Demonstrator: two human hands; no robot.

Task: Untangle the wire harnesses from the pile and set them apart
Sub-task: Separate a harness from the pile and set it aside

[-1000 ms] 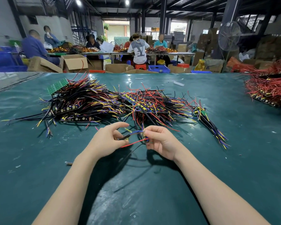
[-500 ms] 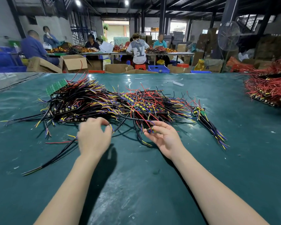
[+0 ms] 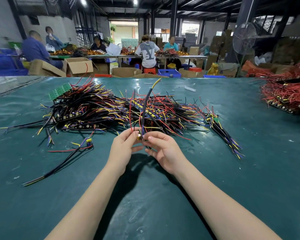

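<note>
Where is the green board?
In the head view, the green board sticks up at the far left end of the wire pile, on the teal table.

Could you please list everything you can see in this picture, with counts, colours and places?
Harness pile: one, black, red, yellow and blue, middle of the table.
Held harness: one, black cable with yellow tip, rising over the pile's near edge.
Loose harness: one, black and red, lying apart left of the hands.
Circuit board: one, green, pile's far left end.
Red wire heap: one, red, table's right edge.
Table: one, teal.
Boxes: several, brown, beyond the table.
Crate: one, blue, beyond the table.
Fan: one, grey, far right.
People: five, at far tables.
Left hand: one, pinching the held harness.
Right hand: one, pinching it too.
</note>
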